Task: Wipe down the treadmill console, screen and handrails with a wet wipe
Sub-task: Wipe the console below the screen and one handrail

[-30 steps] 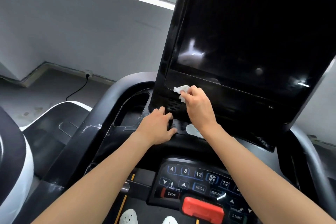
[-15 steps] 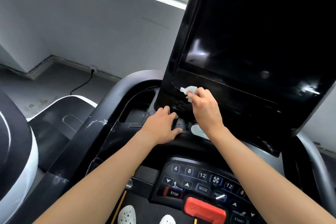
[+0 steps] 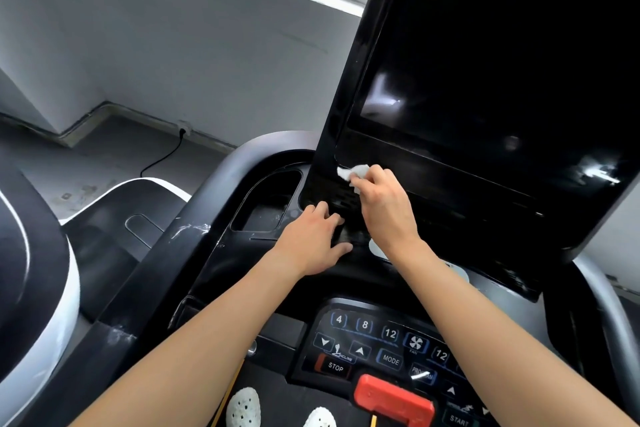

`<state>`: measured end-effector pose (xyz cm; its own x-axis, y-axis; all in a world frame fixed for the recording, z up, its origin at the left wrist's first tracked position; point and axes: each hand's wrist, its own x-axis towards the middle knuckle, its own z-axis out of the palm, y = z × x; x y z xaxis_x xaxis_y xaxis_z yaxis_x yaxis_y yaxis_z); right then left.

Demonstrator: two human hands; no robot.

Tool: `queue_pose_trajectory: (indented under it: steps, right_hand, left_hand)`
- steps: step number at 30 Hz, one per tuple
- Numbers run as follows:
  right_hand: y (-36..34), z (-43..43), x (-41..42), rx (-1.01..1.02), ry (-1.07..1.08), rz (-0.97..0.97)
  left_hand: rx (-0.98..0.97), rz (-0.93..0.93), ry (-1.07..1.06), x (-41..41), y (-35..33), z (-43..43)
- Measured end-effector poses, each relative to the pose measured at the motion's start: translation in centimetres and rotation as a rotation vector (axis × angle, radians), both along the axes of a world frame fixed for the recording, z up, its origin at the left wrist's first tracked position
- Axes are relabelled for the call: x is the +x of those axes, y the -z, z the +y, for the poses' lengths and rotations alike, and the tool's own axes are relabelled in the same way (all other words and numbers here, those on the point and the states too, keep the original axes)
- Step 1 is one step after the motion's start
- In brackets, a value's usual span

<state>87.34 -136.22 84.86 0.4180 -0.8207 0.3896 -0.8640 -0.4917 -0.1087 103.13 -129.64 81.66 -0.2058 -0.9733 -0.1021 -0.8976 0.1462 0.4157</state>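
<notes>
Right hand (image 3: 382, 206) pinches wet wipe (image 3: 354, 173) on screen's (image 3: 485, 80) lower-left bezel; left hand (image 3: 311, 244) rests spread on console (image 3: 221, 267); handrails (image 3: 604, 308) likely remain.

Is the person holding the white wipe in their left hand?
No, the right hand pinches the wipe against the panel below the screen, while the left hand rests bare on the console.

Just one cam on my head, wide-angle, looking forward and down, close over the console (image 3: 221, 263) and screen (image 3: 485, 62).
</notes>
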Motion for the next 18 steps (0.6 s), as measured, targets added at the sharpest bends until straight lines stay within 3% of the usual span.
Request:
queue_pose_trajectory:
  steps: [11, 18]
  right_hand:
    - [-1.1, -1.2, 3.0, -0.055, -0.008, -0.172]
    - [-0.5, -1.5, 2.3, -0.032, -0.079, -0.057]
  left_hand:
    - [0.028, -0.005, -0.003, 0.0, -0.1, -0.2]
    - [0.016, -0.014, 0.018, 0.1, 0.0, -0.4]
